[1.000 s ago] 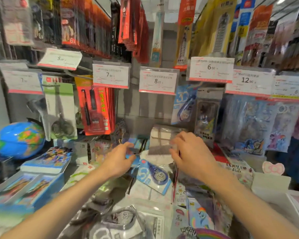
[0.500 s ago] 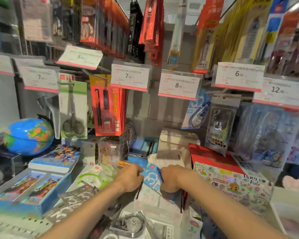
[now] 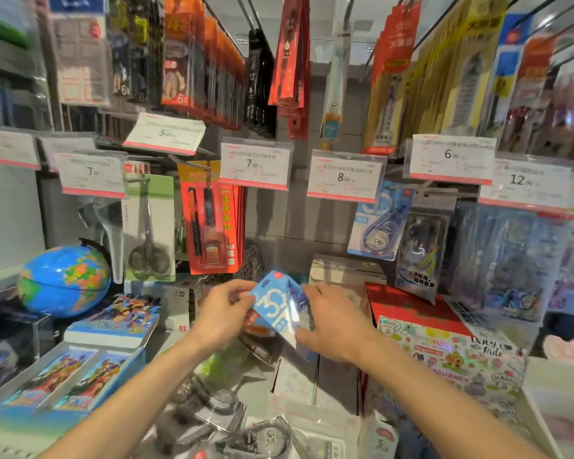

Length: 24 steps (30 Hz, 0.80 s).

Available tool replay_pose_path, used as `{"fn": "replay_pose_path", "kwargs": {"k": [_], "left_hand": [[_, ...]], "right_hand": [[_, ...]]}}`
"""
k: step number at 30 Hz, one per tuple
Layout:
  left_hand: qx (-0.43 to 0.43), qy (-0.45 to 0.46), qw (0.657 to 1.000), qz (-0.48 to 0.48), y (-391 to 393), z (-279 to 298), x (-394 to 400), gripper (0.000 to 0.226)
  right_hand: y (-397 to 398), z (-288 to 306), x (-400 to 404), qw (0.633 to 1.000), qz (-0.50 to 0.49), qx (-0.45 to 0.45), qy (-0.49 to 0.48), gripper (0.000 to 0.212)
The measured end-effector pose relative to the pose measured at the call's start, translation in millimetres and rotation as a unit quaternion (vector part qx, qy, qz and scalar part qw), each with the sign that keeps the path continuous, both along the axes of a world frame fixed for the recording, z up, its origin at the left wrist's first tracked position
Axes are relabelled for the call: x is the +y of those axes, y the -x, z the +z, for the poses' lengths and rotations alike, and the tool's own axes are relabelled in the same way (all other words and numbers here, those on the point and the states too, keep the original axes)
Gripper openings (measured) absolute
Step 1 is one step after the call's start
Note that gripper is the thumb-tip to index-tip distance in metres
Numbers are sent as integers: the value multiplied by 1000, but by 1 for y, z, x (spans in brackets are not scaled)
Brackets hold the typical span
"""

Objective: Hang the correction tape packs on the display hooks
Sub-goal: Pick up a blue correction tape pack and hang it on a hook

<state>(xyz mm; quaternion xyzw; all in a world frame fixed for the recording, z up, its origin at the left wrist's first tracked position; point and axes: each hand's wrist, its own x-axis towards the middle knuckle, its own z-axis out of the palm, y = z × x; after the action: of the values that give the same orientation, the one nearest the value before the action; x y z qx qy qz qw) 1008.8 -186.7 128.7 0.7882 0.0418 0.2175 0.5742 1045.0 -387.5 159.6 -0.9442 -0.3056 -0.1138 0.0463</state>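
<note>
Though blurred, pack (image 3: 279, 309) between hands (image 3: 272, 318).

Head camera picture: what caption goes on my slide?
Both hands, left hand and right hand, hold a blue correction tape pack below the hooks.

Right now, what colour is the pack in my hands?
Light blue with white lettering: the correction tape pack, clearest in the head view.

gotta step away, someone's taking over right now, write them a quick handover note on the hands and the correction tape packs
Left hand and right hand: both grip one blue correction tape pack, lifted above the counter, not yet at a hook.
Done: one matching pack hangs below the 8.00 price tag.
Left: hang the held pack there, then the grey packs lying loose on the counter at the front.
</note>
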Motion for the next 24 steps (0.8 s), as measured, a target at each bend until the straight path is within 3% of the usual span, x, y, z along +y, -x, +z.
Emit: {"fn": "replay_pose_path", "kwargs": {"k": [3,6,18,20,24], "left_hand": [[-44,25,999,-3,11,26,-1,21],[-92,-8,996,-1,22,49,-8,19],[-191,-127,968,-100,36,103,-107,20],[-237,-201,948,-70,34,109,-118,20],[-365,-325,872,-1,34,132,-128,19]], "right_hand": [[13,9,-4,995,21,-54,-85,69],[24,18,-17,982,45,-65,-169,75],[65,30,-118,928,13,-157,-339,73],[66,29,-131,921,-13,-161,-354,74],[65,32,-156,901,-40,-158,-402,76]]}}
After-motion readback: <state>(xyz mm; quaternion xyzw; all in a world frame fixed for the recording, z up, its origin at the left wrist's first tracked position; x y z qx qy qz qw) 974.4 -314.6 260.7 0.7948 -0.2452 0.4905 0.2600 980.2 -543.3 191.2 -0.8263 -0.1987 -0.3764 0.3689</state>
